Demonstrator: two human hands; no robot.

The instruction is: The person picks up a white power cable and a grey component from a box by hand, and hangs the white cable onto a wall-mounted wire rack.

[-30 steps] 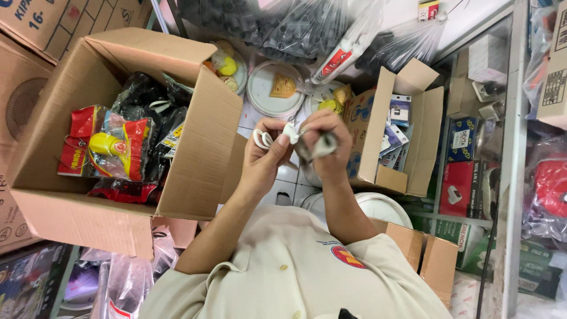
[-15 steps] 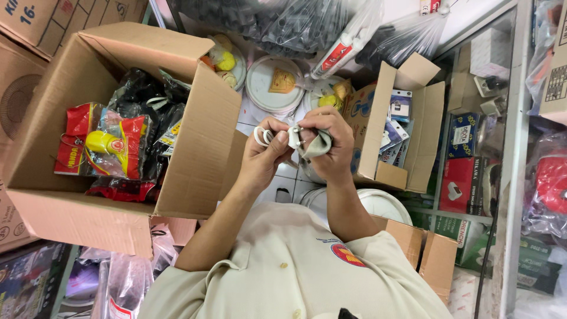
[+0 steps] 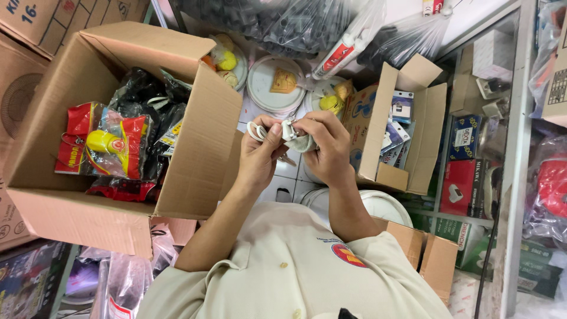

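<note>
left hand (image 3: 260,155): fingers pinching white cord loops (image 3: 256,131) | right hand (image 3: 326,147): fingers gripping white plug bundle (image 3: 293,133) | position: mid-air between 2 open cardboard boxes (image 3: 195,136) | progress: cord partly coiled, not boxed
</note>
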